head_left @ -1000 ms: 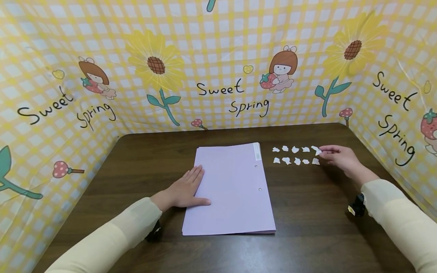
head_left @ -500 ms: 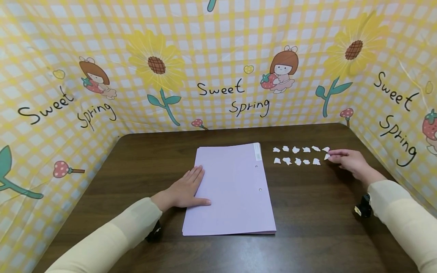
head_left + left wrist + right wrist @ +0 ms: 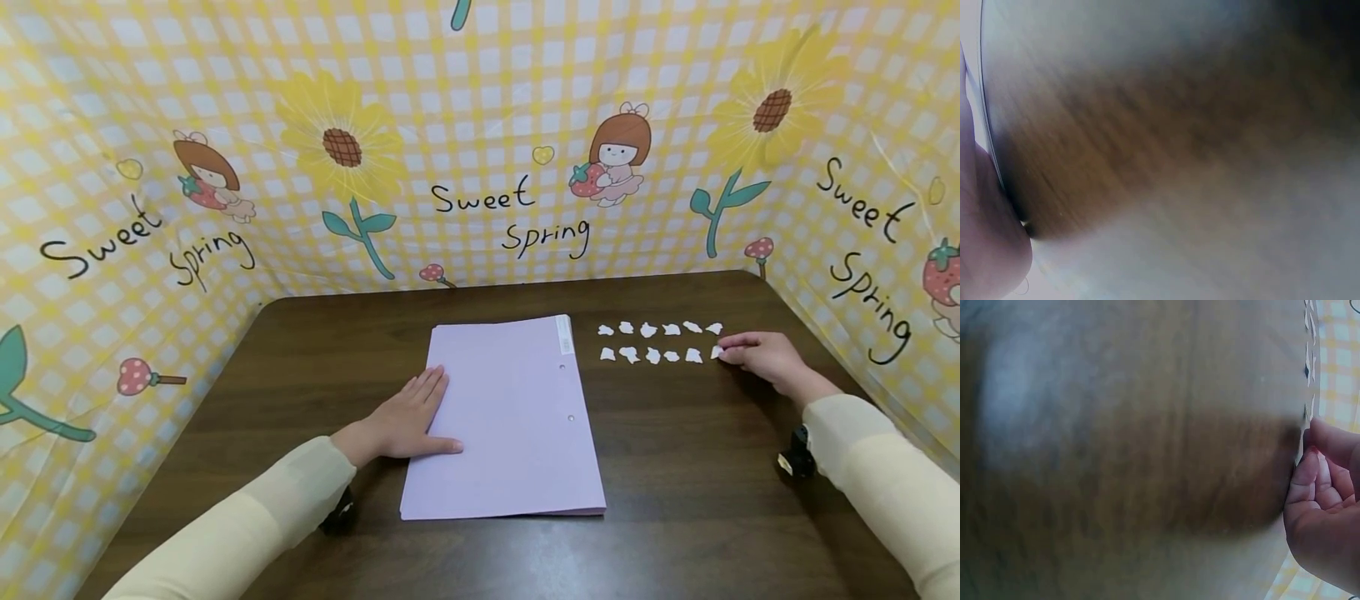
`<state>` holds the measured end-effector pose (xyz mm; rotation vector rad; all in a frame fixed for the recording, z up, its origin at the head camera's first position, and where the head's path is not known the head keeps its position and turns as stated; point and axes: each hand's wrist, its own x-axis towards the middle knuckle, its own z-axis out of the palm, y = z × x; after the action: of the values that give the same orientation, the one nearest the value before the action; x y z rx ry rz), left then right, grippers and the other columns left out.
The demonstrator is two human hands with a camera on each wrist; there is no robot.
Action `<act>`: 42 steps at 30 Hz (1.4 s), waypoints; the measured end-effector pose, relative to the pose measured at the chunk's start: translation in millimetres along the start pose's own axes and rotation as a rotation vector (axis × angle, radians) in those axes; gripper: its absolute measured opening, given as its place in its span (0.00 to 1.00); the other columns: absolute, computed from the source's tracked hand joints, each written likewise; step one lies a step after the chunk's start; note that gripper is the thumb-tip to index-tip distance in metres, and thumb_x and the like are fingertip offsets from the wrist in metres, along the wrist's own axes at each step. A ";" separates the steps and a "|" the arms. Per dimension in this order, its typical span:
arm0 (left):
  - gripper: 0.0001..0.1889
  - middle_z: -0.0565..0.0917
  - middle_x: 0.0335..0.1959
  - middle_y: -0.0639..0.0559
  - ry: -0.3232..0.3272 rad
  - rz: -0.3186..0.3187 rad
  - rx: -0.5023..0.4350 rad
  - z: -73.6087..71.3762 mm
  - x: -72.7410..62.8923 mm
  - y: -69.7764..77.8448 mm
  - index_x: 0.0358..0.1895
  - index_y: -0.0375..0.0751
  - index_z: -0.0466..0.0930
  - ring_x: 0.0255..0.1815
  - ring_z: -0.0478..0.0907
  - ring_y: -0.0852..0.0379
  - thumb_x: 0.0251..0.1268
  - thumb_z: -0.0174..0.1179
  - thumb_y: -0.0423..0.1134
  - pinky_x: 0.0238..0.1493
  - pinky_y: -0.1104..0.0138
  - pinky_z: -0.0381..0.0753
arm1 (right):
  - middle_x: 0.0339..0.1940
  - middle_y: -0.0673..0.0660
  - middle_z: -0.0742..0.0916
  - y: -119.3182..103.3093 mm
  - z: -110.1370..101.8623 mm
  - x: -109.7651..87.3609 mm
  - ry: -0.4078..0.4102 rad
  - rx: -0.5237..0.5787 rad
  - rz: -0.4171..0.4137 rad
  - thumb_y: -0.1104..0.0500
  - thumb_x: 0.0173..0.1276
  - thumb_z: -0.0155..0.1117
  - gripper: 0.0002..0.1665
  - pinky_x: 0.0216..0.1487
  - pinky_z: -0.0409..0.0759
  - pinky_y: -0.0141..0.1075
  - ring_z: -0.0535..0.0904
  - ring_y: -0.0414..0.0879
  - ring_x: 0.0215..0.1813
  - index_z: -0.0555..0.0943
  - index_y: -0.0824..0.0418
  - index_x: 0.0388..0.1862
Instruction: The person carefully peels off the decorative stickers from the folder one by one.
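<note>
A light purple folder (image 3: pixel 510 425) lies shut on the table, with a white label and two metal eyelets along its right side. My left hand (image 3: pixel 401 421) rests on its left edge, fingers straight and thumb spread. To the folder's right, several torn white paper scraps (image 3: pixel 648 331) lie in two rows. My right hand (image 3: pixel 768 362) pinches a paper scrap (image 3: pixel 717 352) at the right end of the nearer row. In the right wrist view, the right hand's thumb and curled fingers (image 3: pixel 1329 487) show; the held scrap is hard to make out there.
The dark wooden table (image 3: pixel 495 558) fills the space below. A yellow checked cloth (image 3: pixel 480 125) printed with flowers and lettering rises behind it and on both sides. A dark camera is strapped to each wrist.
My right hand has moved right from the far row's fifth scrap, leaving it and a sixth scrap there, then slightly nearer with another scrap. My left hand has stayed on the folder.
</note>
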<state>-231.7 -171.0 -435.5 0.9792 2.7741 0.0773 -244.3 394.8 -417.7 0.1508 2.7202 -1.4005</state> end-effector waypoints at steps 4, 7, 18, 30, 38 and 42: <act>0.61 0.40 0.78 0.36 0.008 0.003 0.001 1.2 0.2 -1.6 0.76 0.29 0.40 0.78 0.36 0.44 0.56 0.42 0.80 0.73 0.51 0.43 | 0.37 0.48 0.84 -0.1 1.1 -0.2 0.003 -0.043 -0.015 0.59 0.67 0.66 0.25 0.34 0.76 0.33 0.75 0.37 0.33 0.76 0.77 0.55; 0.61 0.40 0.78 0.36 0.013 0.009 -0.015 1.6 0.5 -2.4 0.76 0.29 0.40 0.78 0.36 0.43 0.56 0.43 0.79 0.73 0.50 0.44 | 0.39 0.51 0.84 0.1 1.6 0.3 0.007 -0.064 -0.014 0.59 0.68 0.65 0.24 0.34 0.75 0.33 0.74 0.37 0.34 0.76 0.77 0.54; 0.62 0.39 0.78 0.37 0.000 -0.007 0.002 3.2 1.3 -4.0 0.77 0.31 0.39 0.78 0.35 0.45 0.55 0.42 0.80 0.73 0.51 0.44 | 0.45 0.65 0.84 -3.4 5.3 -1.6 0.040 -0.136 -0.048 0.60 0.67 0.65 0.21 0.35 0.73 0.30 0.73 0.42 0.37 0.79 0.77 0.51; 0.62 0.38 0.78 0.38 -0.029 -0.018 0.010 -3.5 -1.0 1.2 0.77 0.32 0.38 0.78 0.33 0.45 0.55 0.40 0.81 0.74 0.53 0.41 | 0.49 0.70 0.82 -4.1 5.8 -0.8 0.035 -0.166 -0.051 0.60 0.68 0.64 0.20 0.35 0.72 0.31 0.74 0.47 0.40 0.79 0.76 0.50; 0.62 0.39 0.78 0.37 -0.017 -0.009 0.008 -3.8 -1.5 1.3 0.77 0.31 0.38 0.78 0.34 0.44 0.55 0.40 0.81 0.74 0.52 0.42 | 0.47 0.69 0.83 -3.4 6.3 0.0 0.038 -0.158 -0.049 0.61 0.67 0.64 0.20 0.34 0.73 0.31 0.74 0.45 0.38 0.79 0.77 0.50; 0.62 0.39 0.78 0.37 -0.019 -0.012 0.007 -3.6 -1.5 1.4 0.77 0.31 0.38 0.78 0.34 0.44 0.55 0.40 0.81 0.74 0.52 0.42 | 0.44 0.66 0.83 -4.4 5.2 -0.8 0.039 -0.145 -0.047 0.61 0.67 0.65 0.20 0.32 0.74 0.32 0.75 0.42 0.35 0.79 0.77 0.49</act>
<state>-230.3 -170.8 -431.6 0.9604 2.7641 0.0562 -243.9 387.9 -417.0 0.1065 2.8628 -1.2171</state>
